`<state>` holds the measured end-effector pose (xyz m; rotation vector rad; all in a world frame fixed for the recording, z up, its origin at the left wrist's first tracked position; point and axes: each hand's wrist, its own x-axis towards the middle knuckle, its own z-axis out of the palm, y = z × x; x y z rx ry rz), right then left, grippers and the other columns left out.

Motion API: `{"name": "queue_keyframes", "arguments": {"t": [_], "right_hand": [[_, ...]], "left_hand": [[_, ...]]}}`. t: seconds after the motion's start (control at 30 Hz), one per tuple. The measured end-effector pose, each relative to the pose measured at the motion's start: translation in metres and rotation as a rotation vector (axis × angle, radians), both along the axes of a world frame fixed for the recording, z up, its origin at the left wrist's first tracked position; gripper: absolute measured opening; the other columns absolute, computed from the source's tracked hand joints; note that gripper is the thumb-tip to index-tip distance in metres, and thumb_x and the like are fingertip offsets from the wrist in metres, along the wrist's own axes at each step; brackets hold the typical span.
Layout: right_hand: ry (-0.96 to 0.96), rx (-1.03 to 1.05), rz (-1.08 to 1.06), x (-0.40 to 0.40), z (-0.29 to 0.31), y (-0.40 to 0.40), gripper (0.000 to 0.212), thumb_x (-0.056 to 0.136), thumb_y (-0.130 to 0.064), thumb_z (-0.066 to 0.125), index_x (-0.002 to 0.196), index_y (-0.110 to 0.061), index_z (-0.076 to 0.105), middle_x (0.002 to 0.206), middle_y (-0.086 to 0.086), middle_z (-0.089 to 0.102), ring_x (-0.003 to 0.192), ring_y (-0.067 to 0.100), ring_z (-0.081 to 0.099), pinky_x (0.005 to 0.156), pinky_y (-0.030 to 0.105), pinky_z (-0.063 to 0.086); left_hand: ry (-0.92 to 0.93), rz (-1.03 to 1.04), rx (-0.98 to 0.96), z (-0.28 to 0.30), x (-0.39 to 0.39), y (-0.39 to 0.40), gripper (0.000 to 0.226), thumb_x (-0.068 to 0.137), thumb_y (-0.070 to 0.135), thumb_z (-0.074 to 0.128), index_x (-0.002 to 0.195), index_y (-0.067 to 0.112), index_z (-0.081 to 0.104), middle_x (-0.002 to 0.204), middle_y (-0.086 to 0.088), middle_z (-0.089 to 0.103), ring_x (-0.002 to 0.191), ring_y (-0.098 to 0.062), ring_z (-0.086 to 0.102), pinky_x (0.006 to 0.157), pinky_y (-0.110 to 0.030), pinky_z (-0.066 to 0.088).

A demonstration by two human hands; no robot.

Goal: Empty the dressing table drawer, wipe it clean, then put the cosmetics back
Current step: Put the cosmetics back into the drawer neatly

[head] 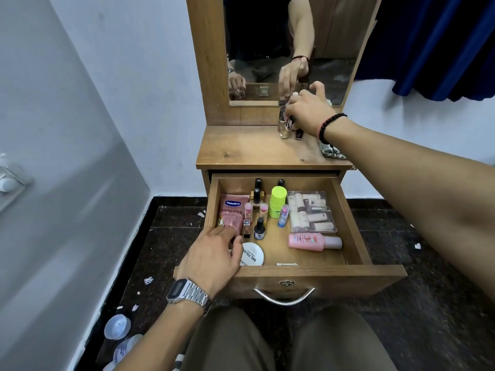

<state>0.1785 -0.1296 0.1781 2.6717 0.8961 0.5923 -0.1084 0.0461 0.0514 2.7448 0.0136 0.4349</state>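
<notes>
I see the drawer (356, 218) pulled wide open, made of light brown wood with a silver handle (284, 297) on its front. It still has lots of cosmetics in it.

I count one pink tube (231, 211) on the left side. It says "Vaseline" and "Gluta-Hya". One round white tub (253, 254) lies near the front, and I can read "NAIL POLISH" on its lid. One bright yellow-green bottle (277, 201) stands in the middle. One pink bottle (314, 241) lies on its side near the right; its writing is too small to read. One clear packet (312, 211) holds many small cream tubes. I count about five small dark-capped nail polish bottles (259, 228) and about three little sticks with pink tops, but some hide each other, so I am not sure.

My left hand (214, 255) reaches into the front left corner of the drawer. Its fingers are loose and touch the pink tube. It holds nothing.

My right hand (308, 111) is up on the table top (251, 149). Its fingers are curled round small bottles (285, 125), two or three of them; one is gold.

A mirror (267, 49) stands behind them.
</notes>
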Motion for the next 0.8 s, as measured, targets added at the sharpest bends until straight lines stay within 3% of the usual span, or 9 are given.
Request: {"name": "queue_keyframes", "arguments": {"t": [0.1,0.2,0.27,0.4,0.47,0.57,0.63,0.73,0.8], "right_hand": [[0.092,0.130,0.012,-0.013,0.010,-0.005,0.017,0.085,-0.018,0.065,0.102,-0.019,0.068,0.101,0.002,0.067,0.101,0.026,0.057,0.099,0.043,0.027],[0.325,0.687,0.065,-0.046,0.028,-0.018,0.019,0.080,-0.021,0.071,0.099,-0.020,0.068,0.087,-0.003,0.067,0.084,0.011,0.060,0.089,0.031,0.049],[0.465,1.049,0.115,-0.079,0.034,-0.029,0.020,0.080,-0.019,0.073,0.099,-0.018,0.069,0.088,-0.004,0.069,0.078,0.004,0.060,0.078,0.019,0.053],[1.081,1.691,0.147,-0.136,0.018,-0.046,0.013,0.090,-0.016,0.064,0.101,-0.010,0.066,0.083,-0.001,0.069,0.072,0.007,0.060,0.066,0.015,0.051],[1.422,1.858,0.077,-0.155,-0.002,-0.047,0.010,0.092,-0.020,0.061,0.098,-0.013,0.063,0.081,0.001,0.071,0.072,0.010,0.065,0.069,0.020,0.055],[1.695,1.835,-0.072,-0.179,-0.030,-0.043,0.014,0.094,-0.028,0.056,0.099,-0.014,0.057,0.095,0.009,0.072,0.080,0.020,0.071,0.071,0.030,0.060],[1.717,1.679,-0.136,-0.189,-0.039,-0.041,0.018,0.096,-0.029,0.054,0.104,-0.013,0.058,0.091,0.008,0.066,0.067,0.014,0.065,0.057,0.023,0.056],[1.468,1.239,-0.197,-0.192,-0.051,-0.039,0.016,0.096,-0.014,0.054,0.109,-0.014,0.064,0.085,0.006,0.060,0.058,0.008,0.051,0.051,0.017,0.050],[1.163,0.841,-0.158,-0.191,-0.062,-0.037,0.016,0.091,-0.012,0.060,0.105,-0.015,0.065,0.092,0.006,0.066,0.067,0.013,0.059,0.063,0.026,0.057]], "left_hand": [[0.017,-0.002,-0.012,0.000,0.000,0.000,0.021,0.093,0.032,0.046,0.092,0.020,0.063,0.090,0.003,0.065,0.088,-0.016,0.054,0.073,-0.028,0.044],[0.027,-0.005,-0.016,0.001,0.002,0.001,0.023,0.094,0.032,0.045,0.095,0.019,0.063,0.094,0.002,0.066,0.090,-0.017,0.053,0.078,-0.029,0.044],[0.037,-0.009,0.001,0.001,0.003,0.000,0.024,0.094,0.033,0.043,0.096,0.020,0.063,0.095,0.002,0.066,0.090,-0.017,0.054,0.080,-0.028,0.044],[0.064,-0.007,0.011,0.004,0.000,-0.001,0.025,0.094,0.033,0.042,0.096,0.020,0.063,0.095,0.001,0.066,0.088,-0.018,0.055,0.078,-0.030,0.045],[0.083,-0.009,0.020,0.007,-0.002,-0.002,0.026,0.094,0.032,0.041,0.096,0.018,0.063,0.095,0.000,0.066,0.090,-0.019,0.054,0.077,-0.030,0.043],[0.115,0.000,0.030,0.011,-0.004,-0.003,0.026,0.094,0.032,0.041,0.095,0.016,0.062,0.096,-0.004,0.066,0.090,-0.022,0.054,0.074,-0.032,0.043],[0.115,-0.003,0.036,0.012,-0.004,-0.003,0.026,0.094,0.032,0.041,0.094,0.016,0.062,0.096,-0.005,0.067,0.089,-0.023,0.055,0.073,-0.033,0.043],[0.114,-0.007,0.037,0.014,-0.004,-0.003,0.027,0.094,0.031,0.041,0.093,0.014,0.062,0.096,-0.006,0.066,0.089,-0.024,0.055,0.071,-0.033,0.042],[0.113,-0.008,0.043,0.014,-0.003,-0.004,0.027,0.095,0.031,0.041,0.094,0.014,0.062,0.096,-0.007,0.066,0.089,-0.024,0.055,0.071,-0.033,0.042]]}}
